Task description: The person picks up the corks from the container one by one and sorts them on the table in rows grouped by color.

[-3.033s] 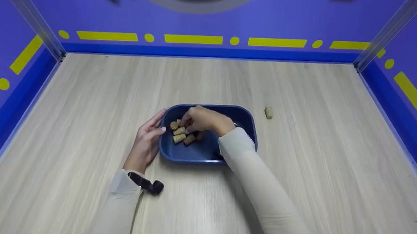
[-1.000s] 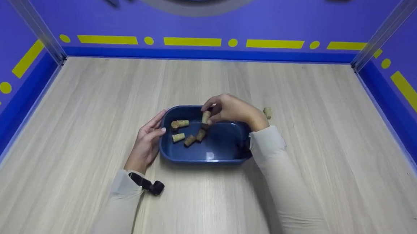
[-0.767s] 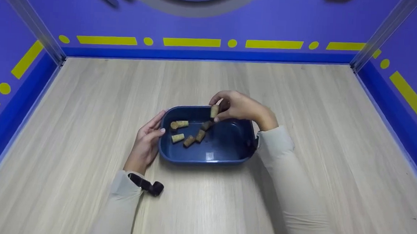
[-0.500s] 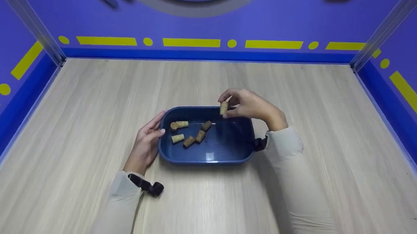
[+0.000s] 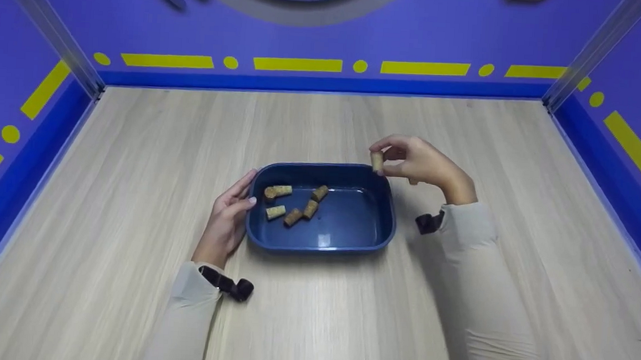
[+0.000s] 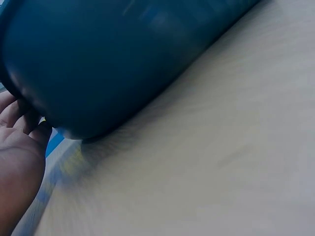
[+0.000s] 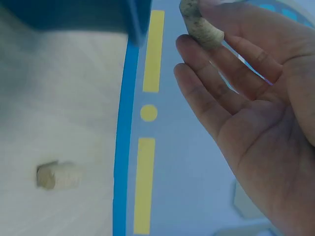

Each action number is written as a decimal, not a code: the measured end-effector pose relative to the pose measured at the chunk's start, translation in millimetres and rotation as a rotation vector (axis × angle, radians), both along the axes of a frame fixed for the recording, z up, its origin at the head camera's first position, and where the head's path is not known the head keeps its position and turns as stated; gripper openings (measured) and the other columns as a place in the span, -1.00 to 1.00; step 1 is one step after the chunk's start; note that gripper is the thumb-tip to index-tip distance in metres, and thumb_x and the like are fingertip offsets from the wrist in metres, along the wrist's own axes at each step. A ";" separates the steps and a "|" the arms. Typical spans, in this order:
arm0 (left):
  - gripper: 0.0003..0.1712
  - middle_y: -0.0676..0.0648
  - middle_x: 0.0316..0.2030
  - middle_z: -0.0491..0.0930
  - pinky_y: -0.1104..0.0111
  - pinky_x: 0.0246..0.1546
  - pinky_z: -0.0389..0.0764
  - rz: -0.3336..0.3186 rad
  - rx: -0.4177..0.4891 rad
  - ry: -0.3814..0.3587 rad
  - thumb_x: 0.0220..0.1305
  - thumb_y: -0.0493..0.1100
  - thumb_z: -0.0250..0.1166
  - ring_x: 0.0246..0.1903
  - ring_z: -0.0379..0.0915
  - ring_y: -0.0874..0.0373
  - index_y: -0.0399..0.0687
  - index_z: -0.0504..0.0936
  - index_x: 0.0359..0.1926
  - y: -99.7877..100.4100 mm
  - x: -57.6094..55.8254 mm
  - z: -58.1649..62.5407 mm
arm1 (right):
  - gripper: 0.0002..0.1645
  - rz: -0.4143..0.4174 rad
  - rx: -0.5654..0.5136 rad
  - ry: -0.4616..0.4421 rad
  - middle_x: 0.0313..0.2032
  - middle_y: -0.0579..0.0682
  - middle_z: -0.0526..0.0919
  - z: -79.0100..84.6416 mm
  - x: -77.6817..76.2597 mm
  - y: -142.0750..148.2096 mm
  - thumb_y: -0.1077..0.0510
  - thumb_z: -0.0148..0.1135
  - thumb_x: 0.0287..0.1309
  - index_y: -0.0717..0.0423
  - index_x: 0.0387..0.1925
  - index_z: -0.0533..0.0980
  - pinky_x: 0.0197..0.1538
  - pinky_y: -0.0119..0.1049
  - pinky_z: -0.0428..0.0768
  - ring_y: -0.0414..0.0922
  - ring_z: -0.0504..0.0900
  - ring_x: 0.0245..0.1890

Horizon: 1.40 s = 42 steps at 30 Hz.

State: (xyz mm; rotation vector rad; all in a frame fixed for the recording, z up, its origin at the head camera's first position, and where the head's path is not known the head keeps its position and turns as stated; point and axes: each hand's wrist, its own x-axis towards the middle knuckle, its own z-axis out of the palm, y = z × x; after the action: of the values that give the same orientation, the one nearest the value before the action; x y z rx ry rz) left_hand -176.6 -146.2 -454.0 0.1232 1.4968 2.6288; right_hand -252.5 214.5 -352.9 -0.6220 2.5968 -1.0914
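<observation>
A dark blue plastic tub [image 5: 349, 248] stands mid-table with several wine corks [image 5: 310, 209] lying in its left half. My left hand [image 5: 228, 221] grips the tub's left end, thumb at the rim and fingers along the outer wall. Above the tub's far right corner, my right hand [image 5: 424, 163] pinches a pale cork [image 5: 377, 161] between thumb and fingers. In the right wrist view that cork [image 7: 204, 30] is partly covered by the thumb. Another loose cork [image 7: 59, 176] lies on the table; the right hand hides nearly all of it in the head view.
The light wood table [image 5: 130, 190] is bounded by a purple and blue back wall [image 5: 293, 83] and side walls. Black wrist cameras [image 5: 241, 290] sit on both sleeves. The left wrist view shows mostly the tub's outer wall [image 6: 108, 59].
My right hand reached among the corks, lifted one, and carried it rightward to the tub's far right corner. The left hand has stayed on the tub, which has not moved.
</observation>
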 end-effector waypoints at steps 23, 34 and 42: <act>-0.25 -0.27 0.47 0.00 0.46 0.28 0.36 -0.009 0.005 0.008 0.23 -0.56 -0.06 0.47 -0.08 -0.01 -0.37 0.00 0.45 -0.9 -1.0 0.1 | -0.49 -0.172 -0.070 0.042 0.17 0.28 0.50 -33.6 4.7 70.4 0.40 0.16 0.16 0.34 0.18 0.45 0.24 -0.06 0.48 0.15 0.53 0.11; -0.25 -0.27 0.47 -0.01 0.49 0.29 0.32 -0.003 -0.003 0.016 0.23 -0.56 -0.06 0.48 -0.10 0.00 -0.39 0.00 0.44 -0.4 -1.3 -1.0 | -0.49 -0.220 -0.025 0.017 0.16 0.33 0.51 -54.5 2.3 87.9 0.41 0.11 0.17 0.38 0.19 0.43 0.12 -0.32 0.56 0.19 0.54 0.10; -0.26 -0.27 0.47 -0.01 0.51 0.30 0.31 -0.003 -0.010 0.018 0.24 -0.56 -0.08 0.48 -0.11 0.00 -0.40 -0.01 0.44 0.0 -1.1 0.1 | -0.46 -0.213 0.002 -0.010 0.20 0.33 0.48 -64.6 -1.9 93.2 0.42 0.08 0.18 0.39 0.23 0.39 -0.02 -0.60 0.47 0.20 0.52 0.14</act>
State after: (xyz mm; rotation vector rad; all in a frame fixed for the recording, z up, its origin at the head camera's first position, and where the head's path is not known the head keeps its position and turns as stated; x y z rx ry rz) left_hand -177.7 -146.2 -453.8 0.1480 1.5138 2.6243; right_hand -254.4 307.7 -417.5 -0.3432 2.7031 -1.1483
